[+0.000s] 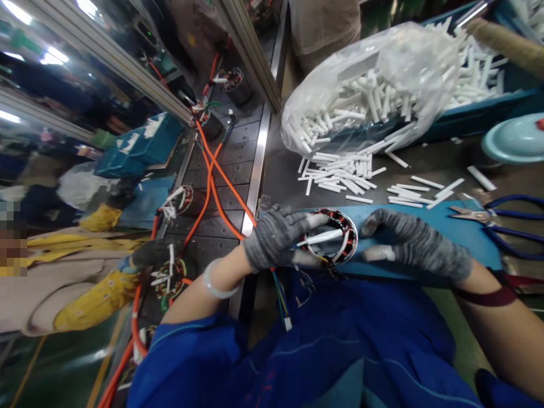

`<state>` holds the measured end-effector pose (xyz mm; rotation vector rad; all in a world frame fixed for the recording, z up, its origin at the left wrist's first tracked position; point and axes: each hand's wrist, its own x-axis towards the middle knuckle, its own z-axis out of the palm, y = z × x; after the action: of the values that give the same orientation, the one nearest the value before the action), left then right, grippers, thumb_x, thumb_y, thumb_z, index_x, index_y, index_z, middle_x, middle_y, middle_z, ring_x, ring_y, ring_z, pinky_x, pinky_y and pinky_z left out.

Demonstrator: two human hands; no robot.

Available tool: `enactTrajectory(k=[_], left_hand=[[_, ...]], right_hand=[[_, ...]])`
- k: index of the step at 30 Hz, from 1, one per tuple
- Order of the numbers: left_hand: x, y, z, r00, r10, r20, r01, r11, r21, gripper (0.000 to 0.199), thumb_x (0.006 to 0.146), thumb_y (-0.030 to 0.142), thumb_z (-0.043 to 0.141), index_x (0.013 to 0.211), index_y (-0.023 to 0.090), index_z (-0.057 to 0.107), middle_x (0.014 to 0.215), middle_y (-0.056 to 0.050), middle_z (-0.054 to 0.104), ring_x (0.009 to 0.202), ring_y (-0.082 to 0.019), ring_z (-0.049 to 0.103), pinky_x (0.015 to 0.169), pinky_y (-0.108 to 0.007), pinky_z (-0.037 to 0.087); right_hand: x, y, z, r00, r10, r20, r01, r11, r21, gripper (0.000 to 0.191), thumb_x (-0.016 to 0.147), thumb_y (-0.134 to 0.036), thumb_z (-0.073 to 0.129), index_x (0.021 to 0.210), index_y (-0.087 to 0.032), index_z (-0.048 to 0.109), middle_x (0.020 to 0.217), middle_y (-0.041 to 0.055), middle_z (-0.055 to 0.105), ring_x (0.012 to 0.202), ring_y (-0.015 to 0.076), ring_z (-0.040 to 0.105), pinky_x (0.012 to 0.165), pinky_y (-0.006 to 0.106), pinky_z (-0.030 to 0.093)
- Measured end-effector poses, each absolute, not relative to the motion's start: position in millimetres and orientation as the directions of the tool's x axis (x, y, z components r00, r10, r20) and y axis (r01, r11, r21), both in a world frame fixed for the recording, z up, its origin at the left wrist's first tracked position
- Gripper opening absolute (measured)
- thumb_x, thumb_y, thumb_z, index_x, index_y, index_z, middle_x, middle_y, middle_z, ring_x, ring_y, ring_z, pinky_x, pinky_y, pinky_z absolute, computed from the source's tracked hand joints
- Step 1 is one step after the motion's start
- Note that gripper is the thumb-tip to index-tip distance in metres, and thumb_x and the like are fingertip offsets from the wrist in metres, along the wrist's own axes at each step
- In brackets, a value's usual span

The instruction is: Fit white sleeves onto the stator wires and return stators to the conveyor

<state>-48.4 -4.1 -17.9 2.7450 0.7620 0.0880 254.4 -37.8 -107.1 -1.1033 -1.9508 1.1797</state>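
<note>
A motor stator [352, 238], a ring of copper windings with orange-red and white lacing, faces up on the blue mat [425, 258] before me. My left hand [278, 238], in a grey knit glove, is wrapped round its left side, thumb and fingers on the rim. A white sleeve [326, 237] lies across the stator's opening. Just right of the stator, my gloved right hand [408, 241] is held with fingers and thumb apart and nothing between them. Thin coloured wires with a white connector [288, 323] hang below the mat's front edge.
White tubes [340, 173] lie loose behind the mat, beside a plastic bag [369, 85] of more tubes. Blue-handled scissors [488, 214] and a light-blue lidded container [516, 140] are at right. Leftward runs a conveyor [242, 158] with stators and orange cables; a co-worker's gloved hand [155, 255] touches one.
</note>
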Motion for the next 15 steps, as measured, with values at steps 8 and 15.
enactTrajectory(k=[8,15], left_hand=[[-77,-38,-90,0.775,0.625,0.088,0.607,-0.777,0.168,0.081,0.098,0.056,0.060,0.162,0.019,0.028,0.113,-0.016,0.076,0.093,-0.028,0.076,0.079,-0.036,0.058],[-11,-51,-63,0.573,0.817,0.057,0.808,-0.575,0.131,0.113,0.081,0.085,0.059,0.159,0.007,0.033,0.069,-0.009,0.072,0.058,-0.026,0.071,0.064,-0.035,0.057]], right_hand=[[243,-38,-120,-0.390,0.907,0.160,0.623,0.388,-0.679,0.045,0.097,-0.061,0.055,0.108,-0.023,0.074,0.104,0.0118,0.076,0.092,0.0292,0.070,0.082,0.044,0.055],[258,-6,-137,-0.374,0.907,0.192,0.821,0.420,-0.387,0.031,0.100,-0.038,0.054,0.111,-0.023,0.078,0.119,0.0139,0.075,0.105,0.0332,0.065,0.093,0.051,0.049]])
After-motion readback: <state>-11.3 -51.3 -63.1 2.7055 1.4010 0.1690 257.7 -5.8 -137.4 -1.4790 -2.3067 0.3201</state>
